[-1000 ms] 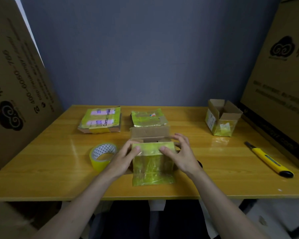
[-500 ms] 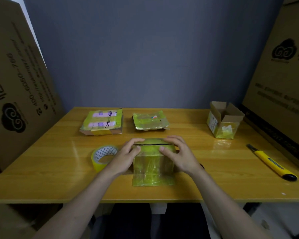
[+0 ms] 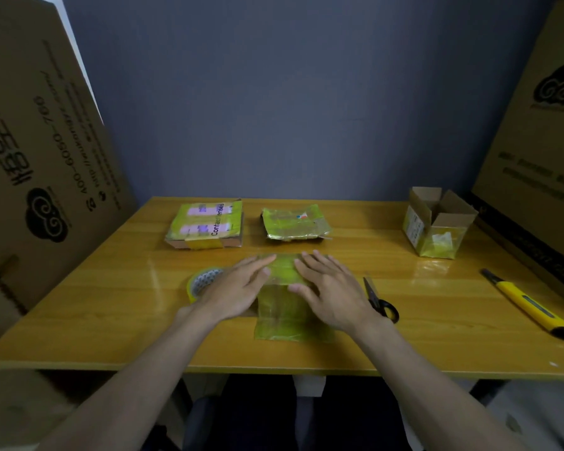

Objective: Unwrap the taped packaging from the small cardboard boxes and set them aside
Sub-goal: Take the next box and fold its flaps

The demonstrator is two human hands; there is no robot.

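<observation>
**Flat hands press a taped box at a yellow counter**

Grey-blue wall backs a yellow wooden counter (image 3: 111, 304), flanked by large leaning cartons (image 3: 39, 164). At its near middle sits a small cardboard box (image 3: 285, 307) wrapped in glossy yellow tape. The left hand (image 3: 235, 292) and right hand (image 3: 332, 294) lie on top, fingers straight, pressing rather than gripping. An opened box (image 3: 437, 222) stands far right. Scissors (image 3: 380, 302) lie just beside the right hand. The box looks light and crushable, its film slick; lifting a loose tape edge seems best.
</observation>
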